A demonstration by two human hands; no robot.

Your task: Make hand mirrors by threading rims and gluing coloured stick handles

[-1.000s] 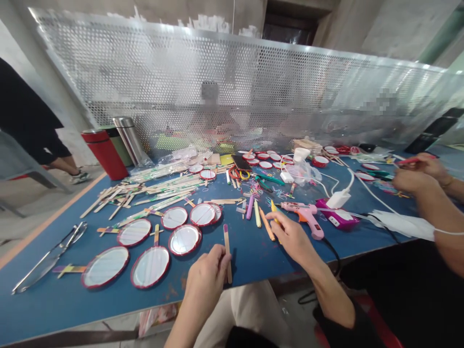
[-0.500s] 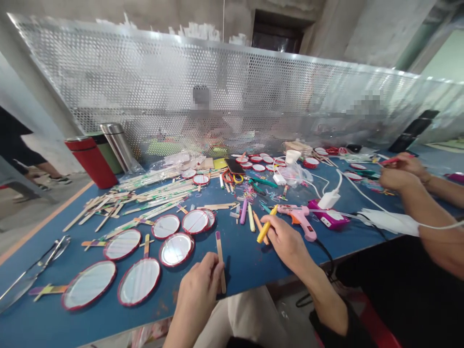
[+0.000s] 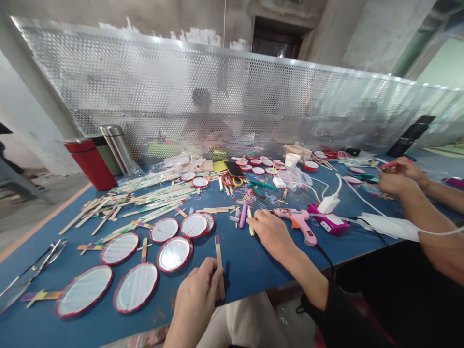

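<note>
Left hand [image 3: 195, 302] closed in a pinch on a wooden craft stick [image 3: 219, 266], tip down near the front edge of the blue worktable [image 3: 235, 270], apparently for steadiness; red-rimmed round mirrors [image 3: 174, 254] flat at 10 o'clock, spaced apart, perhaps for easy picking. Right hand [image 3: 270, 234] half-curled, any held item hidden; pink hot glue gun [image 3: 293, 220] at 3 o'clock, within easy reach

I can't read any words, numbers or signs here. There are none I can make out on the stick [image 3: 218, 267] in my left hand [image 3: 195, 302] or on the glue gun [image 3: 295, 223] near my right hand [image 3: 271, 234].
</note>
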